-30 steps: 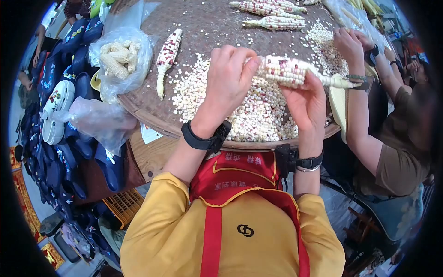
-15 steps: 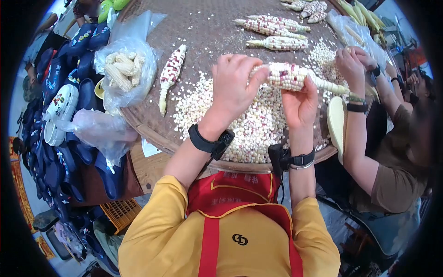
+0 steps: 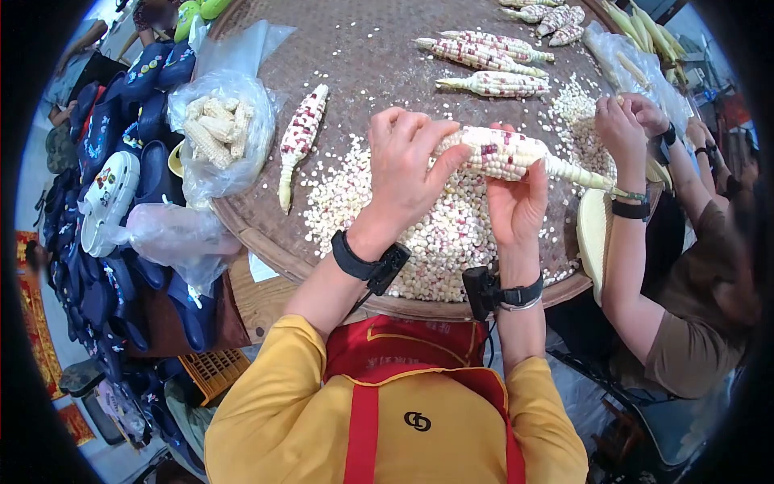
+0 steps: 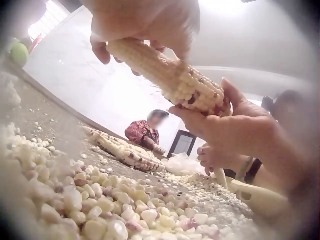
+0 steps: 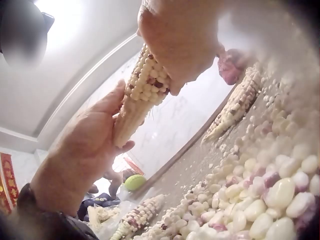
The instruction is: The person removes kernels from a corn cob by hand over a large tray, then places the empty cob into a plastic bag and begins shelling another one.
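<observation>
Gripping One Cob in Both Hands Over the Tray

Held above the near edge of the round woven tray [image 3: 242,218], a white-and-purple corn cob [image 3: 504,153] lies roughly level. The left hand [image 3: 407,165] wraps curled fingers round its bare end (thumb laid along the kernels), while the right hand [image 3: 516,206] clasps it from below, fingers closed about the middle. Beneath them a heap of loose kernels [image 3: 435,234] spreads across the tray. Another cob [image 3: 300,133] lies alone toward the left edge, beside a plastic bag of stripped cobs [image 3: 218,129]. More whole cobs [image 3: 484,56] rest near the far edge. At the right edge a second person's hands [image 3: 625,125] work close together.
</observation>
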